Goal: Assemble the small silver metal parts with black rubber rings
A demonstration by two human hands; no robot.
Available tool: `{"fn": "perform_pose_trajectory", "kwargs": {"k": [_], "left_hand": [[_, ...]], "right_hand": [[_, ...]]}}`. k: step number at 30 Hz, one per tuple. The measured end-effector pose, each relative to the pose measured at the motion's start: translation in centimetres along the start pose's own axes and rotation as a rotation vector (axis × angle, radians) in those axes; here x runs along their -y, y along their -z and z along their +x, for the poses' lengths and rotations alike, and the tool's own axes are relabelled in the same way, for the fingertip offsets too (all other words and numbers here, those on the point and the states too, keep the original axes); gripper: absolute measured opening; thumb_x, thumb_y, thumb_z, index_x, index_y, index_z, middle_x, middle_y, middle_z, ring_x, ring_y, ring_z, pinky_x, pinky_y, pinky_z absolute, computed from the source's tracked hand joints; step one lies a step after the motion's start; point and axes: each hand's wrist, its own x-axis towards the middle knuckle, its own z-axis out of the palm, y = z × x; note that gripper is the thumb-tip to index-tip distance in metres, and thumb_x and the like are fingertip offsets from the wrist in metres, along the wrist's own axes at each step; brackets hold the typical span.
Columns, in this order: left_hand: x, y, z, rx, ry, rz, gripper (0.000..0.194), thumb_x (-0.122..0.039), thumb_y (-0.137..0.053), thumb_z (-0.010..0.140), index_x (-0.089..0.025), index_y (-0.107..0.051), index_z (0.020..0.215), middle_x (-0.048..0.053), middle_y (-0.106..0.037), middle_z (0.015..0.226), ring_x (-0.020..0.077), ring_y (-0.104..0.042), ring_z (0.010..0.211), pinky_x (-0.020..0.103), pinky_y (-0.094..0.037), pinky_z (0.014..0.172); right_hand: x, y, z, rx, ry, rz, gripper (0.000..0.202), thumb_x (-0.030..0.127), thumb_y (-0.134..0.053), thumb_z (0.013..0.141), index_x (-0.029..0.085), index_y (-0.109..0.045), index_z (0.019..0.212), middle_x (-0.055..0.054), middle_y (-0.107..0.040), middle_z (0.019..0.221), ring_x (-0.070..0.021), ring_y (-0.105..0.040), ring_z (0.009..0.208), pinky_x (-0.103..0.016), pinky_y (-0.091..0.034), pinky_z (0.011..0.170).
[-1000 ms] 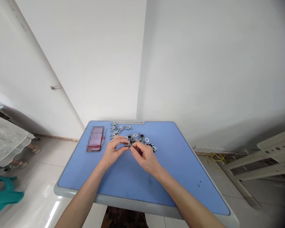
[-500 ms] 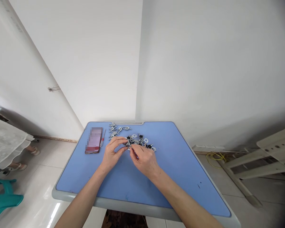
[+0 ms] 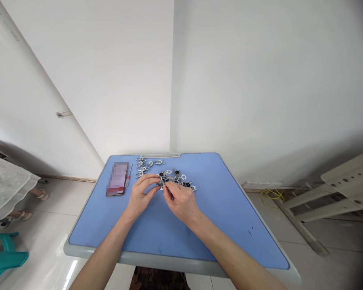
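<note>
My left hand (image 3: 142,194) is closed, thumb and fingers pinching a small silvery metal part (image 3: 161,182) over the blue desk (image 3: 157,231). Beside it my right hand (image 3: 181,199) is pinched on a small metal piece that meets that part; the fingers hide most of it, so its kind cannot be told. Just beyond my hands lies a loose pile of metal parts, with oval two-hole plates (image 3: 184,177) and round black pieces (image 3: 177,172). Several similar metal fittings (image 3: 142,169) with pins sticking out are grouped at the desk's far left.
A phone (image 3: 117,179) with a partly blurred screen lies on the left, a slim screwdriver (image 3: 128,176) next to it. White walls stand behind the desk. A teal stool (image 3: 7,257) and a person in a white skirt (image 3: 9,185) are at left, a beige metal frame (image 3: 320,201) at right.
The whole view has shifted slightly. Both hands stay together on the small metal part, with only a slight movement of the right fingers.
</note>
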Motion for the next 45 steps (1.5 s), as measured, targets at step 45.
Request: {"fn": "perform_pose_trajectory", "kwargs": {"k": [45], "left_hand": [[1.6,-1.6,-0.3,0.040,0.283,-0.160,0.012,-0.016,-0.058,0.081,-0.018,-0.062,0.092,0.004,-0.063,0.092,0.0153,-0.060,0.084,0.025,-0.050,0.069]], "right_hand": [[-0.1,-1.1,0.7,0.192,-0.436,0.481,0.022,0.025,-0.043,0.085,0.019,-0.049,0.064,0.005,-0.039,0.054,-0.0100,-0.033,0.048,-0.023,-0.028,0.049]]}}
